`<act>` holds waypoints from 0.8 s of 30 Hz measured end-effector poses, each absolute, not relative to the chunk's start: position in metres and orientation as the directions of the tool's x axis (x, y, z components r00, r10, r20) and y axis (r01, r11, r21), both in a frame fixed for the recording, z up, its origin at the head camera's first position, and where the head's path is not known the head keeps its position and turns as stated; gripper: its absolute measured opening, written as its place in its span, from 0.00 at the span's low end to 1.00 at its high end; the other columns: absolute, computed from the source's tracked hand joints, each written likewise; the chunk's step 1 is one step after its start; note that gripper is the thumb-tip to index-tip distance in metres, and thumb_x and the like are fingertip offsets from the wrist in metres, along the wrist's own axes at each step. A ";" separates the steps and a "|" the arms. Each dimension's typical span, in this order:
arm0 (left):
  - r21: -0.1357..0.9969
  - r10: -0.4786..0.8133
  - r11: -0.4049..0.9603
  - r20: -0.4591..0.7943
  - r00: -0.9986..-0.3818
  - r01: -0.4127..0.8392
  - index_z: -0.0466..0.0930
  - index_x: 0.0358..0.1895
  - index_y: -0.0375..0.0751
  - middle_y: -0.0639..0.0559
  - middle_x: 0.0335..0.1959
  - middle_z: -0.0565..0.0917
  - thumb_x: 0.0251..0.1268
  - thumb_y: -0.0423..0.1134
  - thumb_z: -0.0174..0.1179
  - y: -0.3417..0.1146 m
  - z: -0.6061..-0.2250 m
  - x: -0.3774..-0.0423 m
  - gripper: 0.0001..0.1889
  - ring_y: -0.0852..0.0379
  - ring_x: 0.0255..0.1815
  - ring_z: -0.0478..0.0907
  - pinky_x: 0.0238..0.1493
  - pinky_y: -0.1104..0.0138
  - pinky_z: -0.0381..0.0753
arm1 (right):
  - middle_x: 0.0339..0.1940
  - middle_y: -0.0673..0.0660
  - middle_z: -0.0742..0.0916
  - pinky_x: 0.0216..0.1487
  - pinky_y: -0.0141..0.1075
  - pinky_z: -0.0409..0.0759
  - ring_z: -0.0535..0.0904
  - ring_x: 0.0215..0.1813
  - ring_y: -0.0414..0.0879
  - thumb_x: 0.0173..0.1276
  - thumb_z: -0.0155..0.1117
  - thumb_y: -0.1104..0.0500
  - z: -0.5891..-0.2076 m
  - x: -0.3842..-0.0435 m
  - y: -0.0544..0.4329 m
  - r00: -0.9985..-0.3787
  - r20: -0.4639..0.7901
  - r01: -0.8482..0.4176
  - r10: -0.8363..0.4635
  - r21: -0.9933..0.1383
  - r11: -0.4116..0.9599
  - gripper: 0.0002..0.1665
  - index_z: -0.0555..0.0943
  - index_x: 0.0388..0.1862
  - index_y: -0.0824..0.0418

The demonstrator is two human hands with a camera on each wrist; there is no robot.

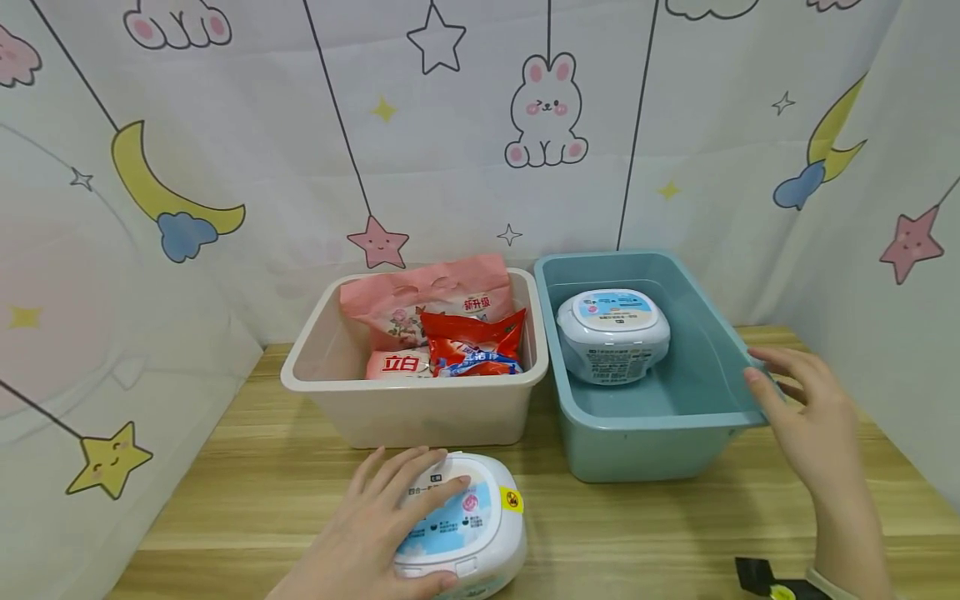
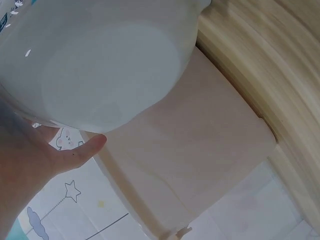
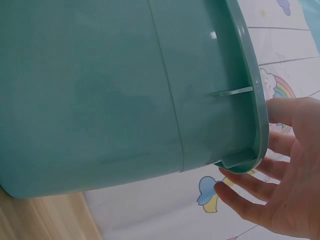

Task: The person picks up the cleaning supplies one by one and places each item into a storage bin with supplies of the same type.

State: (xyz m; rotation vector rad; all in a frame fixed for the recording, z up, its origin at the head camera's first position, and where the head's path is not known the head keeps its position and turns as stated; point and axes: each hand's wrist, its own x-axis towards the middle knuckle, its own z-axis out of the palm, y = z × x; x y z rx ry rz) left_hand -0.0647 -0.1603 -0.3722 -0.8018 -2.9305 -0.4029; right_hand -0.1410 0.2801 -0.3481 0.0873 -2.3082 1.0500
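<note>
In the head view, my left hand (image 1: pixel 390 517) grips a white laundry pod tub (image 1: pixel 487 546) at the table's front, fingers spread over its printed lid and thumb at the near side. The left wrist view shows the tub's smooth wall (image 2: pixel 110 65) close up, with the left hand (image 2: pixel 30 160) at its edge. At the right, my right hand (image 1: pixel 813 408) rests with loose fingers at the near right corner of a teal bin (image 1: pixel 637 450). A similar tub (image 1: pixel 611 342) stands upright inside that bin. The right wrist view shows the right hand (image 3: pixel 295 175) beside the bin's rim (image 3: pixel 257 110).
Left of the teal bin stands a beige bin (image 1: pixel 442 412), holding a pink bag (image 1: pixel 420 292), a red packet (image 1: pixel 476 342) and a white-and-pink pack (image 1: pixel 397 364). A black strap (image 1: pixel 765 575) lies by the right wrist. Printed cloth hangs behind the wooden table (image 1: pixel 247 467).
</note>
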 end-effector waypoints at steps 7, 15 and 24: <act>0.253 0.497 0.825 0.100 -0.862 0.505 0.53 0.70 0.81 0.60 0.75 0.58 0.49 0.80 0.47 -0.160 -0.372 -0.067 0.41 0.51 0.73 0.54 0.70 0.35 0.50 | 0.56 0.41 0.73 0.40 0.12 0.65 0.65 0.49 0.19 0.72 0.56 0.50 -0.350 -0.143 0.293 -0.893 0.386 -0.144 0.231 -0.733 0.665 0.25 0.73 0.66 0.53; 0.232 0.518 0.817 0.107 -0.848 0.528 0.51 0.70 0.82 0.61 0.75 0.57 0.48 0.81 0.47 -0.159 -0.373 -0.069 0.42 0.52 0.73 0.53 0.69 0.36 0.55 | 0.53 0.28 0.75 0.38 0.13 0.68 0.68 0.47 0.18 0.71 0.57 0.48 -0.352 -0.143 0.298 -0.915 0.321 -0.116 0.247 -0.791 0.600 0.27 0.72 0.67 0.52; 0.254 0.537 0.806 0.062 -0.841 0.534 0.50 0.70 0.83 0.61 0.76 0.55 0.46 0.82 0.47 -0.159 -0.371 -0.073 0.43 0.50 0.75 0.51 0.68 0.36 0.56 | 0.49 0.27 0.75 0.39 0.19 0.66 0.67 0.47 0.18 0.71 0.56 0.46 -0.354 -0.144 0.301 -0.927 0.281 -0.089 0.251 -0.811 0.578 0.28 0.70 0.69 0.50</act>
